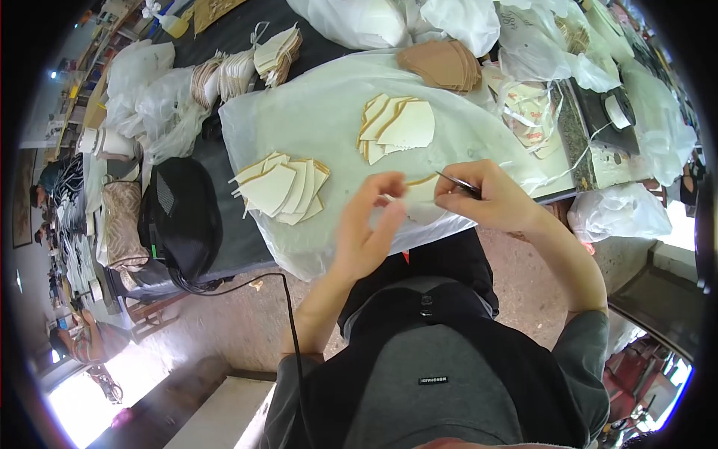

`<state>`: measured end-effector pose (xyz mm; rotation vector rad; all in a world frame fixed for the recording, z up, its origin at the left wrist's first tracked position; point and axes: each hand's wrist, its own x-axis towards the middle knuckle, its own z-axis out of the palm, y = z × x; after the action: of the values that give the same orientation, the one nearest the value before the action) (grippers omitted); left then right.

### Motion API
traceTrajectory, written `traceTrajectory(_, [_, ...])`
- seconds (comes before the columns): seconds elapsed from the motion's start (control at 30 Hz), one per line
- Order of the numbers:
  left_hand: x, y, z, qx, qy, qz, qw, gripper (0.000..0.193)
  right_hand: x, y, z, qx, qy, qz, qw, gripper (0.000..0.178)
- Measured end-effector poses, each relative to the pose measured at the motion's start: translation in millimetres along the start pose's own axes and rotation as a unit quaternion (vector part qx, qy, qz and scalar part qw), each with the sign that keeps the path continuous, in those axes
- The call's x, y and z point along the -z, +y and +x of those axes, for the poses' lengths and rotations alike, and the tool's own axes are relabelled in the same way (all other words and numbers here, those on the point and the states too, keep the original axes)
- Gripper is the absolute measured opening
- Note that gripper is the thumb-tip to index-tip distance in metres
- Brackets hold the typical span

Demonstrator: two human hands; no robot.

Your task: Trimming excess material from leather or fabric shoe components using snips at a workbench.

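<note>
My left hand (370, 228) is in front of me over the plastic-covered table, its fingers curled and smeared by motion. Whether they grip the pale piece (424, 196) with a tan edge, lying between my hands, I cannot tell. On the other side of that piece, my right hand (490, 194) is closed around a small dark pointed metal tool (465, 185), its tip toward the piece. Beyond my hands is a fanned stack of cream shaped pieces (404, 126) with tan edges. A second fanned stack of cream pieces (280, 187) lies left of my left hand.
Translucent plastic sheeting (314, 127) covers the work surface. Brown cut pieces (441, 63) lie at the back, near stuffed plastic bags (351, 22). Tied bundles of pieces (277, 54) stand at the back left. A black bag (183, 217) sits left, with a cable (288, 299) near my left arm.
</note>
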<state>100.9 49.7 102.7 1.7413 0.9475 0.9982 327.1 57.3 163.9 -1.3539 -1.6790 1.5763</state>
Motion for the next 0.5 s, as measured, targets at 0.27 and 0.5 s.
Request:
traceTrajectory(0.27, [-7.0,-18.7,-33.8,-0.173,0.109,0.297,0.933,0.022,0.8,34.5,32.2,-0.083,0.081,0.033,0.993,0.014])
traceTrajectory(0.5, [-23.9,-29.6,-45.3,-0.149,0.057,0.399,0.903,0.038,-27.1,36.9,69.7,-0.101,-0.002,-0.084,0.991,0.018])
